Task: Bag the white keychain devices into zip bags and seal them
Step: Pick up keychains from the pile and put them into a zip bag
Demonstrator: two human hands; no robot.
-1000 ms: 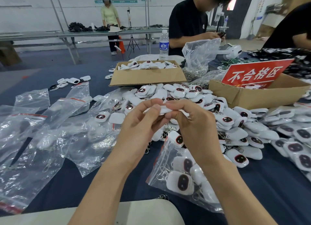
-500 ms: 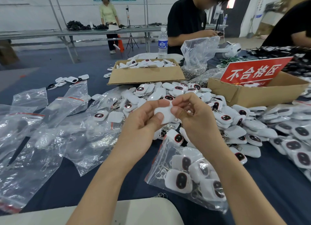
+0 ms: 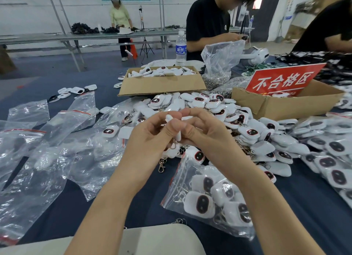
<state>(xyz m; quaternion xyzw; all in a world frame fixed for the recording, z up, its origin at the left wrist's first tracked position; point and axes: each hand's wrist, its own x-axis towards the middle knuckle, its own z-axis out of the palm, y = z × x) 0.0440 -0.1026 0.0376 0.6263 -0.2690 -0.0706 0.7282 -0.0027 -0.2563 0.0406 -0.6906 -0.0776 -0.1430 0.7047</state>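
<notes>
Both hands hold one white keychain device point(image 3: 178, 135) edge-on above the table's middle. My left hand point(image 3: 150, 140) pinches it from the left and my right hand point(image 3: 202, 134) pinches it from the right, thumbs close together. Its gold clasp point(image 3: 162, 166) dangles below. Under my right forearm lies an open zip bag point(image 3: 207, 195) with several white devices inside, dark oval faces up. A large pile of loose white devices point(image 3: 219, 109) spreads beyond my hands.
Empty zip bags point(image 3: 57, 149) cover the left side of the dark blue table. A cardboard box of devices point(image 3: 162, 81) stands behind the pile, another box with a red sign point(image 3: 285, 100) at the right. Bagged devices point(image 3: 327, 151) lie far right. People work across the table.
The device has turned from flat to edge-on between my fingers, and the hands have rotated slightly. Its clasp now hangs free below.
</notes>
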